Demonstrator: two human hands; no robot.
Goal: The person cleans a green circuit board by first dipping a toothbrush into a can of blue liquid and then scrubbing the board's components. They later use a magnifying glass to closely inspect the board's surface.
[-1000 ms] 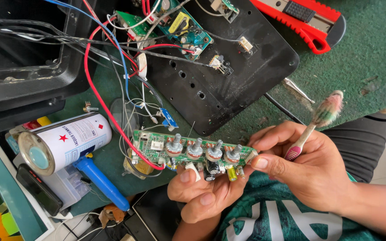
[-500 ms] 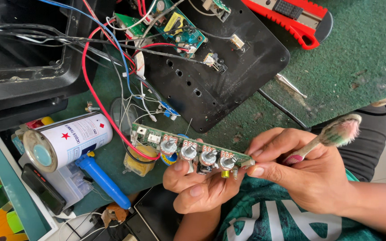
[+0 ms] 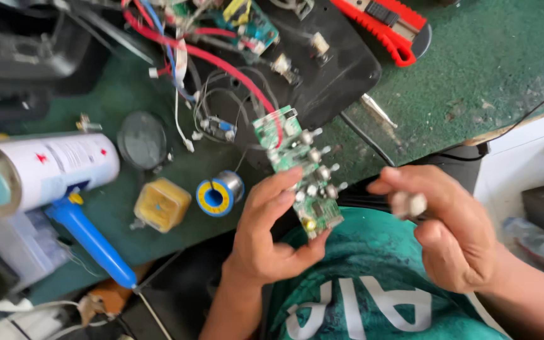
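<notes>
My left hand holds a narrow green circuit board with several silver knob shafts, now turned almost end-on toward me; a red wire runs from its far end. My right hand has come off the board and is closed around a worn toothbrush, whose blurred head points toward the board. Both hands hover over my lap and the green shirt at the near edge of the table.
On the green mat lie a black panel with wired small boards, a red utility knife, a white spray can, a blue-handled soldering iron, a solder spool, a yellow tin and a round dark lid.
The board has swung from lying crosswise to pointing away from me. My right hand let go of its end and pulled back to the right with the toothbrush. The view is blurred and shifted.
</notes>
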